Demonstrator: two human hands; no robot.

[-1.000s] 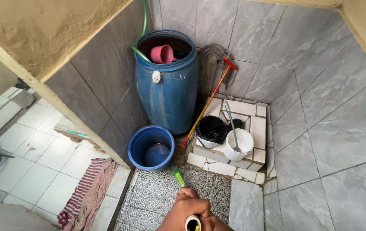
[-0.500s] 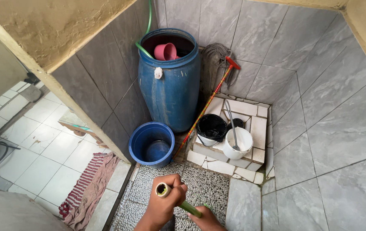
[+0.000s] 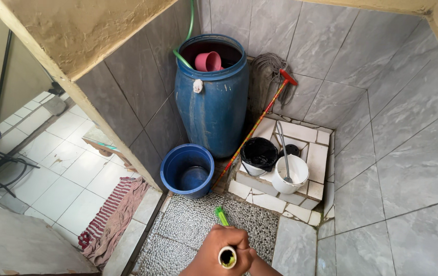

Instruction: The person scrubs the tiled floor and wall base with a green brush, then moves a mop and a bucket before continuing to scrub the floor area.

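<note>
Hands at bottom edge: left hand (image 3: 219,250) wrapped tight round green brush handle (image 3: 222,216) pointing ahead over pebbled floor (image 3: 188,230); right hand (image 3: 262,266) mostly hidden, grip unclear; blue bucket (image 3: 187,169) beyond.

One tall blue drum (image 3: 212,102) stands at upper centre of the frame, with one pink scoop (image 3: 208,61) and one green hose (image 3: 184,38) at its rim. Three smaller buckets sit below it: one blue (image 3: 187,170), one black (image 3: 259,155), one white (image 3: 290,175). One mop (image 3: 260,120) leans at centre. One striped rag (image 3: 114,217) lies lower left. One green-handled stick (image 3: 222,217) shows at bottom centre, with two hands (image 3: 219,253) there.
</note>
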